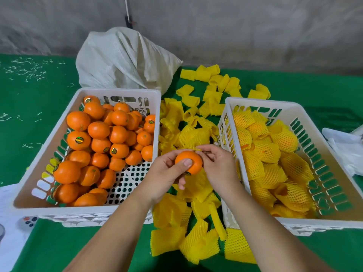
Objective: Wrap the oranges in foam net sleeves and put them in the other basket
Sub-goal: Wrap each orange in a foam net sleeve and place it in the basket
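Two bare forearms are showing from the bottom edge, and no sleeve is covering either one as far as the frame reaches. The left hand [167,171] is showing a short, trimmed thumbnail, plain and unpainted. The right hand [218,165] is wearing no glove, and neither wrist is carrying a watch or band. Rings seem to be missing too, though the fingers are partly hidden.

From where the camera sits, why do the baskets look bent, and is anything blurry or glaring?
Head view: wide-angle lens bows the left basket and right basket outward at the edges; light is soft and even, no glare; the orange in the left hand is fairly sharp, the back wall smeared.
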A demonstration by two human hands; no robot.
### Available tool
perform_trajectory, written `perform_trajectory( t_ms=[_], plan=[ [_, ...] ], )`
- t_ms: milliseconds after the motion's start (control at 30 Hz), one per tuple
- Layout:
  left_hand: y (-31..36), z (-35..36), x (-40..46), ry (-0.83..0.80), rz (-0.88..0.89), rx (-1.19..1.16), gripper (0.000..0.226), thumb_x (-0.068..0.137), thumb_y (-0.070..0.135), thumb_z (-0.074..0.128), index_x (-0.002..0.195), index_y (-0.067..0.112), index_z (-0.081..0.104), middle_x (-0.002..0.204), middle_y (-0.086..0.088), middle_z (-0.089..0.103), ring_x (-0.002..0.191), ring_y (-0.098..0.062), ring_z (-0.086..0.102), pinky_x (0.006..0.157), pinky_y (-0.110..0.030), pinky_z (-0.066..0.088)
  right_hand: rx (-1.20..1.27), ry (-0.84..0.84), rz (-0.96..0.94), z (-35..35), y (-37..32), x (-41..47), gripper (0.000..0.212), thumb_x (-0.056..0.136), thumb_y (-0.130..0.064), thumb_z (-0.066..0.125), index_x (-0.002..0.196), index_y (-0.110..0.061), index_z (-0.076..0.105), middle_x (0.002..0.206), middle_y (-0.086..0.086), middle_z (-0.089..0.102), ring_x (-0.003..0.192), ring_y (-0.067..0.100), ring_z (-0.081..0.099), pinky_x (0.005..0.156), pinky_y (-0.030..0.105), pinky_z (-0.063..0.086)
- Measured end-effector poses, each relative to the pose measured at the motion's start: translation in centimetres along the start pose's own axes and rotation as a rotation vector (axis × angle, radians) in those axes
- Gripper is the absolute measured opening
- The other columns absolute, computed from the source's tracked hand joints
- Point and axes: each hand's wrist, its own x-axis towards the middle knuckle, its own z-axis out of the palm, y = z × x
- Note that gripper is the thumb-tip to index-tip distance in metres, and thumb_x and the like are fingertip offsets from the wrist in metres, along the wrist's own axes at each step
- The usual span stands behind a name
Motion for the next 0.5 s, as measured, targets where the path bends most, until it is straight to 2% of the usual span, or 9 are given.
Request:
perform_trajectory(
  t_ms=[67,167,267,333,367,433,500],
  plan=[
    [0.1,0.4,0.3,0.075,0.016,0.015,0.049,0.086,0.036,0.082,0.130,0.021,0.064,0.095,-0.008,0.070,0.057,-0.018,0.062,0.054,-0.026,0.055,0.039,0.018,-0.010,-0.9,-0.3,0.1,0.018,0.097,-0.016,0.070,0.098,-0.034,0.072,0.090,-0.011,0.074,0.083,0.004,0.069,0.072,0.026,0.054],
    [0.0,1.0,0.5,0.192,0.061,0.018,0.059,0.082,0.036,0.081,0.130,0.029,0.048,0.119,-0.014,0.058,0.062,-0.022,0.065,0.058,-0.032,0.059,0.041,-0.033,-0.047,-1.6,-0.8,-0.6,0.009,0.092,-0.026,0.067,0.093,-0.035,0.069,0.081,-0.018,0.069,0.073,0.000,0.063,0.064,0.019,0.048],
    [-0.1,0.9,0.4,0.198,0.086,0.063,0.062,0.091,0.039,0.074,0.140,0.035,0.038,0.111,-0.011,0.056,0.072,-0.022,0.066,0.069,-0.036,0.061,0.092,-0.149,-0.138,-0.7,-1.6,-2.2,0.010,0.091,-0.028,0.063,0.094,-0.037,0.066,0.077,-0.016,0.069,0.068,0.000,0.065,0.059,0.014,0.047],
    [0.1,0.4,0.2,0.079,0.023,0.021,0.057,0.096,0.030,0.070,0.146,0.035,0.043,0.102,-0.013,0.063,0.079,-0.026,0.065,0.077,-0.038,0.060,0.065,-0.180,-0.203,0.1,-1.7,-2.9,0.011,0.092,-0.026,0.062,0.097,-0.036,0.063,0.080,-0.008,0.068,0.076,0.006,0.068,0.063,0.016,0.051],
    [0.1,0.1,0.0,0.018,-0.004,-0.015,0.060,0.092,0.021,0.066,0.147,0.032,0.045,0.102,-0.013,0.067,0.082,-0.029,0.066,0.079,-0.039,0.059,0.030,-0.164,-0.239,0.3,-1.6,-2.9,0.013,0.091,-0.023,0.063,0.099,-0.034,0.061,0.087,-0.005,0.065,0.081,0.006,0.066,0.064,0.015,0.051],
    [0.1,0.0,-0.1,-0.021,-0.011,-0.012,0.068,0.086,0.011,0.063,0.149,0.028,0.044,0.103,-0.010,0.070,0.081,-0.031,0.067,0.076,-0.038,0.059,-0.042,-0.118,-0.282,0.2,-1.3,-2.6,0.021,0.090,-0.014,0.068,0.103,-0.027,0.058,0.098,-0.003,0.055,0.088,0.002,0.057,0.068,0.011,0.047],
    [0.0,0.3,-0.1,0.031,0.028,0.050,0.069,0.087,0.014,0.071,0.149,0.030,0.044,0.099,-0.003,0.071,0.071,-0.025,0.064,0.067,-0.034,0.058,-0.113,-0.077,-0.282,-0.3,-1.2,-2.1,0.026,0.092,-0.006,0.070,0.106,-0.025,0.059,0.104,-0.005,0.054,0.092,0.004,0.056,0.075,0.017,0.047]
  ],
)
